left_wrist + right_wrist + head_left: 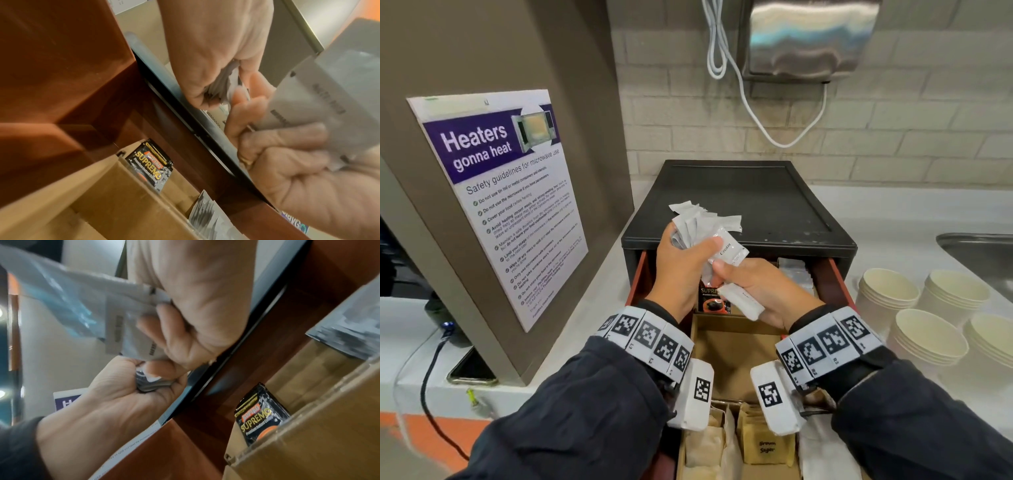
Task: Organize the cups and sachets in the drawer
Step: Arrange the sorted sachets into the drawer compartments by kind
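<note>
Above the open drawer [839, 277], my left hand [688, 246] grips a fanned bunch of white cream sachets [702, 222]. Just to its right, my right hand [736, 277] holds more white sachets [744, 303], and its thumb pinches the bunch's front "Cream" sachet. In the left wrist view the left hand [216, 73] is curled round the bunch [224, 81]. In the right wrist view the right hand [185, 324] clasps its sachets [131, 331]. A black Supremo coffee sachet [714, 301] stands in a cardboard compartment below. Several stacks of paper cups [887, 291] stand on the counter at right.
The drawer sits in a black organizer box [750, 198] against the brick wall. Silver sachets [794, 274] fill the back right compartment, brown sugar sachets [767, 445] the front. A microwave with a poster [506, 192] stands left, a phone [472, 370] beside it, a sink [979, 253] far right.
</note>
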A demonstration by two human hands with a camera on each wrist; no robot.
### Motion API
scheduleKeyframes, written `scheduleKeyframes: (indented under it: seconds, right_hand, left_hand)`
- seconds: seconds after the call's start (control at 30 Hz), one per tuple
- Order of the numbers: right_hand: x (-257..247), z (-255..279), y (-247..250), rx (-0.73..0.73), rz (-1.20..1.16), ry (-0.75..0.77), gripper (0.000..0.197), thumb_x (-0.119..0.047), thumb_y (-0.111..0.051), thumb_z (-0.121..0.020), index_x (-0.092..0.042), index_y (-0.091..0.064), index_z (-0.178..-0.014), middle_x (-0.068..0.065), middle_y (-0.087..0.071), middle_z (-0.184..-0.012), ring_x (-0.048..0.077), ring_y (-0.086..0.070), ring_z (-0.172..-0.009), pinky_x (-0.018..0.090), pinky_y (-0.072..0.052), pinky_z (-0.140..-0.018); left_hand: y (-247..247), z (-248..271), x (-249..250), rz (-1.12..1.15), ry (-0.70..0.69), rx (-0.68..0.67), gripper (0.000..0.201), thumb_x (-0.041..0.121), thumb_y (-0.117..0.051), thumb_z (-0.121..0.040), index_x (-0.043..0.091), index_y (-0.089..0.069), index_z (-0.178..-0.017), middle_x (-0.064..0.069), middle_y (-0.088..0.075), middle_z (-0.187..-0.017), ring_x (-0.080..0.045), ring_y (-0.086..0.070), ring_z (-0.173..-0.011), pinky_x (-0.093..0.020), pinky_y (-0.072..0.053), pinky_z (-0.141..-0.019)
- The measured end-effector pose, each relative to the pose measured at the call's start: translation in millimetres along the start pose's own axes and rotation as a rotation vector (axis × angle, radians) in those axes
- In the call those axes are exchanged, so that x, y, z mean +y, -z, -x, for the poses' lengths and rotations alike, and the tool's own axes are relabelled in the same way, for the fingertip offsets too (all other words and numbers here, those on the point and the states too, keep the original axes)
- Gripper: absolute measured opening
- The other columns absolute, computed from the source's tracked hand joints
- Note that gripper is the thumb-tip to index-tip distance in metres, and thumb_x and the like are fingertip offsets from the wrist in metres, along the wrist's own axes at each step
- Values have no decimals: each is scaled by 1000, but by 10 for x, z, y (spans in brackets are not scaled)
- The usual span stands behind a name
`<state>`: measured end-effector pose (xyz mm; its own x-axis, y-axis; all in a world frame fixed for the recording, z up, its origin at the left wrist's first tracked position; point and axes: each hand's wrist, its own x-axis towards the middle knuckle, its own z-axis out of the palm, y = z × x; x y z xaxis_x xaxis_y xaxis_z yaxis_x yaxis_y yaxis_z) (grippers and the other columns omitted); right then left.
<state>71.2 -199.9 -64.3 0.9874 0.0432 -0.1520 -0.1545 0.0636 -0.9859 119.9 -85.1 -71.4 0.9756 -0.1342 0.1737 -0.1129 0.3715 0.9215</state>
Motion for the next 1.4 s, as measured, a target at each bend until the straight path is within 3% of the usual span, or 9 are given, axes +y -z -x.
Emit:
scheduleKeyframes:
  seconds: [0.2,0.43,0.63,0.77,0.83,0.93,1.13,1.3,1.4]
  right_hand:
    - [28,-105,125,284,40,137,10,-14,-69,-82,-15,-60,-85,8,-65,-82,16,-63,-67,29,-53,-58]
    - [53,-167,213,600,146,358,24,-23,-79,-72,-31,-58,-81,3,-64,-97,25,-62,-99,48,-52,-87]
    - [58,-163,255,757,228,475,17,-21,-70,-81,-20,-56,-91,-15,-53,-85,14,-55,-93,27,-44,-80]
    - [-16,-165,300,838,208,566,14,-24,-65,-85,-29,-53,-90,-13,-55,-88,12,-59,-90,24,-51,-77]
    - [-71,-142,341,885,226,600,13,-24,-62,-87,-27,-50,-93,-9,-55,-90,7,-59,-85,10,-49,-67]
    - [-90,-126,386,938,283,616,13,-25,-61,-88,-26,-49,-93,-1,-57,-98,12,-60,-90,20,-52,-70]
    - [-13,-116,129,722,666,791,14,-17,-62,-88,-8,-60,-98,-5,-52,-93,4,-46,-86,1,-33,-74]
    - [-5,-70,-29,400,664,768,12,-27,-54,-90,-19,-58,-98,-11,-55,-92,3,-51,-85,7,-37,-72]
    - [-44,-23,-49,268,444,638,19,-13,-44,-94,-29,-54,-89,-11,-56,-92,3,-52,-86,12,-43,-69]
  left_hand:
    - [89,-112,27,151,65,127,48,-11,-62,-79,13,-55,-120,-10,-65,-112,-28,-65,-102,-47,-54,-86]
    - [32,-67,-33,16,276,-76,50,-12,-60,-79,9,-54,-124,-15,-65,-115,-31,-65,-100,-44,-55,-83]
    - [16,-49,-65,70,338,-143,44,-11,-58,-81,13,-59,-118,-12,-67,-114,-29,-65,-102,-45,-53,-87]
    - [19,-84,-84,98,384,-95,36,-8,-61,-82,17,-60,-108,-11,-68,-109,-28,-66,-97,-49,-53,-85]
    - [13,-93,-82,110,416,-80,33,-7,-60,-83,16,-60,-107,-10,-68,-107,-27,-66,-95,-47,-54,-82]
    - [-4,-87,-97,112,451,-98,28,-6,-59,-85,14,-61,-105,-11,-68,-102,-26,-66,-91,-44,-55,-74]
    - [-40,-53,-82,141,483,-88,29,-3,-57,-86,12,-61,-110,-10,-70,-99,-26,-68,-88,-40,-57,-67]
    - [-25,-55,-37,305,473,-137,20,7,-49,-89,8,-60,-105,-11,-66,-92,-23,-65,-81,-37,-54,-72]
    - [-15,-50,-22,405,465,-196,17,18,-55,-87,13,-63,-101,-8,-66,-87,-22,-64,-84,-35,-52,-74]
